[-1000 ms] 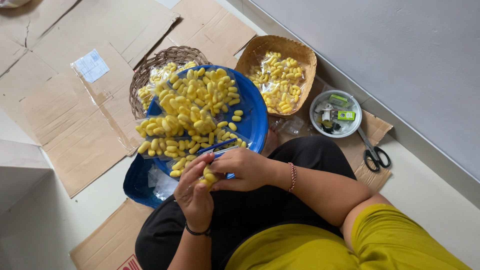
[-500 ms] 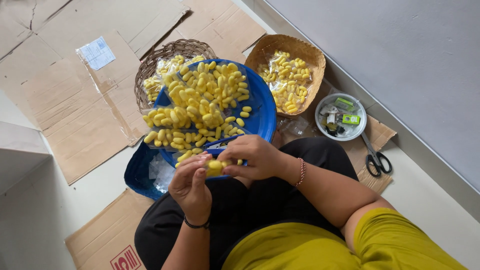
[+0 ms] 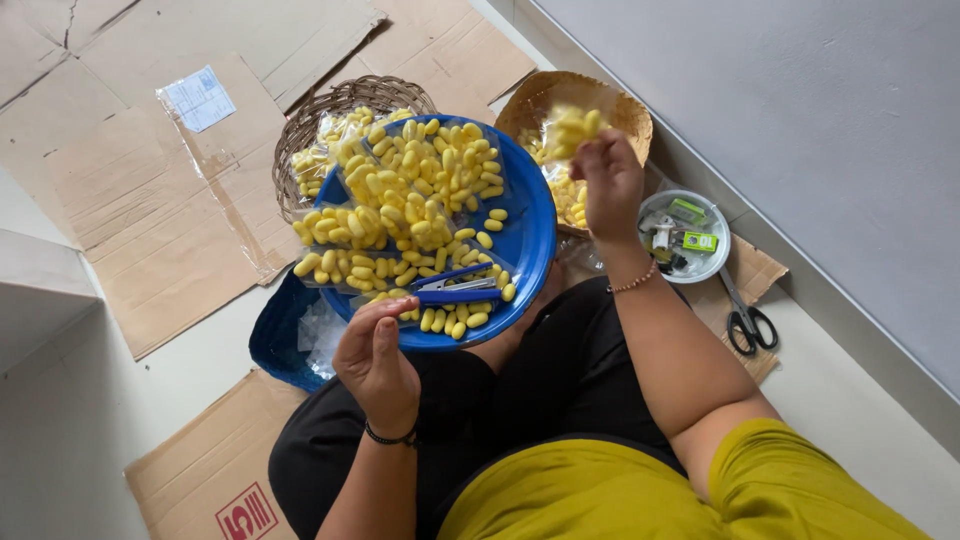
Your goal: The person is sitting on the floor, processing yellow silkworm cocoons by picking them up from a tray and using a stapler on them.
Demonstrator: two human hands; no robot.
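Head view: right hand [image 3: 608, 180] pinches a small clear bag of yellow cocoons [image 3: 570, 128] over the woven tray [image 3: 630, 112], left hand [image 3: 378, 362] loosely curled and empty at the blue plate [image 3: 522, 255] still heaped with cocoons, blue stapler [image 3: 458, 291] on it, cardboard-covered floor [image 3: 170, 215] beside a grey wall.

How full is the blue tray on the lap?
Heaped: yellow cocoons cover most of the blue tray, leaving only its right side bare.

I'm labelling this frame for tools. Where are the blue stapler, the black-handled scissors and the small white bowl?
Blue stapler [image 3: 455, 291]: head view, middle of its body.
Black-handled scissors [image 3: 748, 326]: head view, on the handle loops.
Small white bowl [image 3: 722, 248]: head view, right rim.
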